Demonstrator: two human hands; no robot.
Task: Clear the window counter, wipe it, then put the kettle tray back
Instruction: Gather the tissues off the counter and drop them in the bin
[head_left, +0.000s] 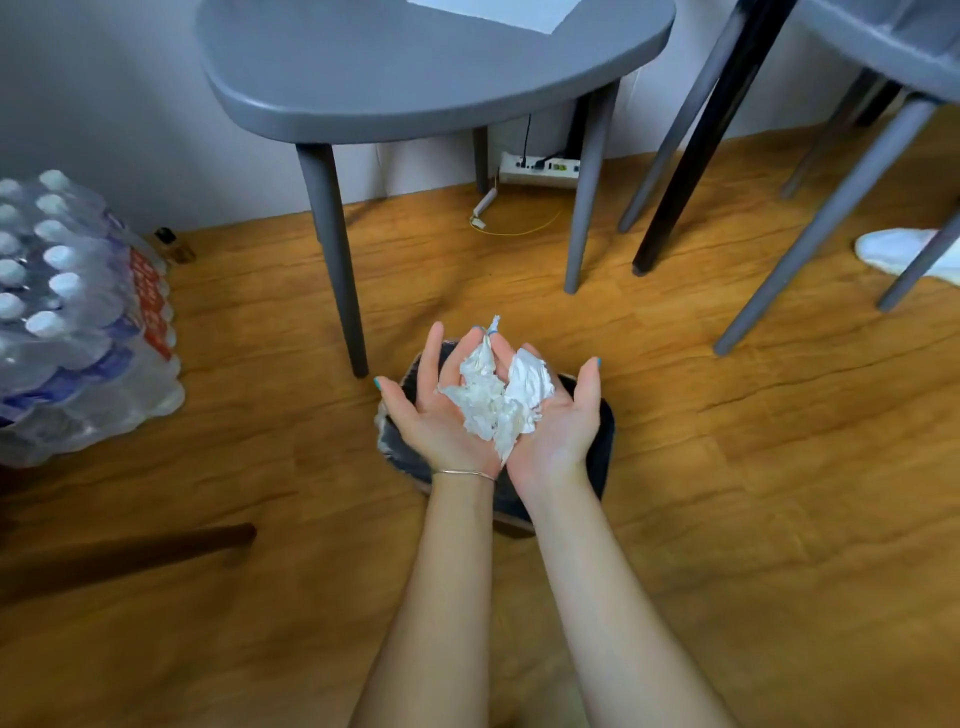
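Crumpled white tissue paper (498, 400) lies in my two upturned palms, held side by side. My left hand (436, 410) and my right hand (561, 415) are both spread flat with fingers straight, cupping the paper from below. Directly under them on the wooden floor stands a black bin (602, 441) lined with a dark bag; my hands and forearms hide most of its opening. The window counter and the kettle tray are out of view.
A grey table (415, 67) stands behind the bin, one leg (337, 260) close to its left. A shrink-wrapped pack of water bottles (78, 322) sits at left. Chair legs (810, 234) and a white slipper (893, 249) are at right. A router (540, 169) lies by the wall.
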